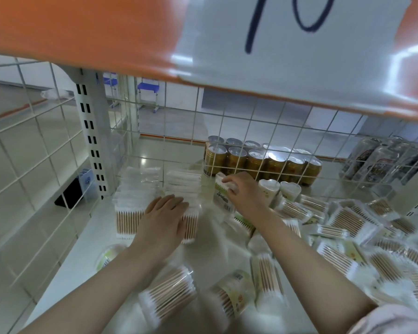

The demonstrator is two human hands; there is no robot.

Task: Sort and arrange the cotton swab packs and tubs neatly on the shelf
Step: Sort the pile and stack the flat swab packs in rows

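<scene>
Fingers (227,181) grip one tub (223,195).

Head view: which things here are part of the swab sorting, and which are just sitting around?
Job:
- stacked swab packs under the left hand
- swab tub gripped by the right hand
- loose packs
- heart-lidded tubs
- shelf

Lying about:
- gold cans
- paper sign
</scene>
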